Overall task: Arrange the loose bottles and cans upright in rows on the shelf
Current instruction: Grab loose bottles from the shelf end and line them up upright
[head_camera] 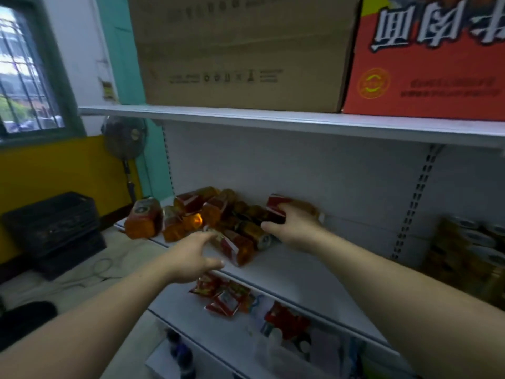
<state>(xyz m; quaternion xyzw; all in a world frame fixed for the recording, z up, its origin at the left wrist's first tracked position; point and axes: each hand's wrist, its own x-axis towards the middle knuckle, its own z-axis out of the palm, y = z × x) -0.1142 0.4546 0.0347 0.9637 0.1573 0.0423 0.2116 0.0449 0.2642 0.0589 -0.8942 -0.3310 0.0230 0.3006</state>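
Observation:
A heap of amber bottles with red labels lies tumbled on the white shelf, toward its left end. My right hand grips one red-labelled bottle lying near the back wall at the right edge of the heap. In front of the heap, my left hand hovers with fingers spread and holds nothing, just left of a bottle lying on its side. One larger amber bottle sits at the shelf's far left end.
Cans or jars stand grouped at the shelf's right end. Above, a shelf holds a brown carton and a red carton. Red snack packets lie on the lower shelf. Black crates and a fan stand at left.

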